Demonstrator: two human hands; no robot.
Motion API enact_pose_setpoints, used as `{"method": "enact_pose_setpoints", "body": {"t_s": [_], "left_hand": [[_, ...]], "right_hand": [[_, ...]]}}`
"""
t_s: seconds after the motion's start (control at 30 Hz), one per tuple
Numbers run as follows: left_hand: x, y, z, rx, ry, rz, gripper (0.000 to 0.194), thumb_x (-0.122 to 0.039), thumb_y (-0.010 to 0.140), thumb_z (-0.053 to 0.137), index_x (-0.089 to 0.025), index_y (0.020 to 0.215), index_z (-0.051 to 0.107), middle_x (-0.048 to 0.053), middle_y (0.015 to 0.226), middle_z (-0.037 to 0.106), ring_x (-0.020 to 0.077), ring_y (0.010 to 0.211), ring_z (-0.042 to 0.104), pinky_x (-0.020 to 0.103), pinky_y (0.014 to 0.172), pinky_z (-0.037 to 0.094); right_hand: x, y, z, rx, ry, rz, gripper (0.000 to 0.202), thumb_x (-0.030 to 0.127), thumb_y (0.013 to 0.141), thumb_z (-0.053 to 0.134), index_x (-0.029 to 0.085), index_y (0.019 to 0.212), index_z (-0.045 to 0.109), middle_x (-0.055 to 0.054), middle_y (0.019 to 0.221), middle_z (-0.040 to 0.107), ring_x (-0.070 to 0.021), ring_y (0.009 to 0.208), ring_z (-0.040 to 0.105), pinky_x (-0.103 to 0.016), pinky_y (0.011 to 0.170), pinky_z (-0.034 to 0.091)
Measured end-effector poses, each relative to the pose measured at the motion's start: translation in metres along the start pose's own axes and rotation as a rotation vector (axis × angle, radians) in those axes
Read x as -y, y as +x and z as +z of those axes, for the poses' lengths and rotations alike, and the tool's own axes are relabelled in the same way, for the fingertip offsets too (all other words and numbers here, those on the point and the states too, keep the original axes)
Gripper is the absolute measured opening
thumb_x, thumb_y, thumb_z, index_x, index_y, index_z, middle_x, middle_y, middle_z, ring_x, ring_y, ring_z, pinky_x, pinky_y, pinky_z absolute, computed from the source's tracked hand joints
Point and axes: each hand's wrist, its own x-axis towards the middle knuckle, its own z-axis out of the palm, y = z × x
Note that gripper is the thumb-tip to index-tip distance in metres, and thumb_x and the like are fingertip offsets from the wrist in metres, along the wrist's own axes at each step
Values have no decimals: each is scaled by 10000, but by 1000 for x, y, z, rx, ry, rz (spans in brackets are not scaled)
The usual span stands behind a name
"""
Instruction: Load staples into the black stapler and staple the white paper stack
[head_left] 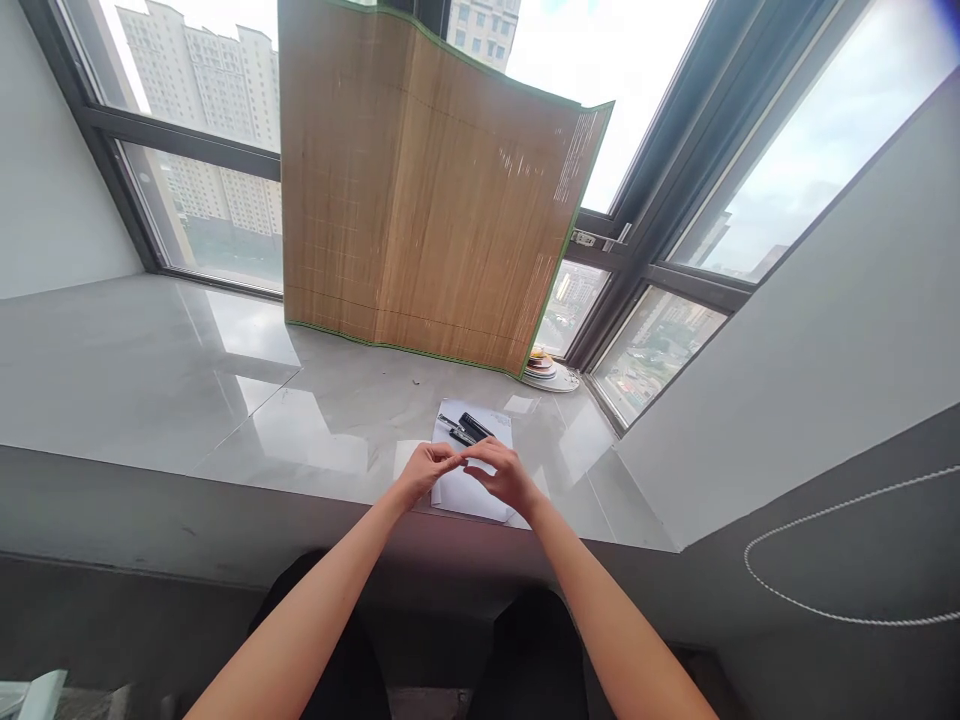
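Observation:
Both my hands meet over a white sheet or pad of paper (472,492) at the front of the sill. The fingers of my left hand (424,474) are pinched together. My right hand (504,476) is curled, its fingertips touching those of the left. Anything between the fingertips is too small or hidden to make out. Just beyond them, black pen-like pieces (474,424) lie on the paper. Beside these, to the left, is a slim piece, partly silver or clear (452,424). My fingers partly cover the near ends of the pieces.
A glossy grey tiled sill (330,430) runs under the windows. A bamboo mat (427,200) with green edging stands against the glass. Stacked plates (551,376) sit in the right corner. A white beaded cord (787,590) hangs at right.

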Motion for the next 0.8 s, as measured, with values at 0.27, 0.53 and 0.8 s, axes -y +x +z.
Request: {"method": "enact_pose_setpoints", "body": {"t_s": [0.27, 0.53, 0.8], "left_hand": [[10, 12, -5, -124, 14, -133, 688, -830, 938, 510, -178, 851, 713, 24, 732, 610, 115, 558, 402, 269, 566, 328], [2, 12, -82, -493, 1426, -241, 390, -352, 1005, 492, -146, 1231, 734, 255, 1309, 637, 414, 1267, 536, 550, 1038, 402], [7, 10, -80, -450, 1636, -277, 439, -327, 1029, 427, -143, 1333, 685, 234, 1325, 601, 394, 1227, 513, 541, 1026, 384]], "right_hand": [[-26, 2, -15, -152, -240, 35, 149, 205, 1033, 652, 251, 1105, 774, -53, 1007, 822, -237, 925, 717, -414, 883, 543], [-136, -29, -69, -429, -370, 697, 233, 379, 907, 622, 217, 855, 781, -114, 892, 801, -314, 932, 655, -451, 881, 529], [-197, 2, -76, -274, -572, 906, 304, 257, 988, 497, 176, 1049, 783, -171, 1182, 759, -341, 1228, 561, -431, 1018, 445]]}}
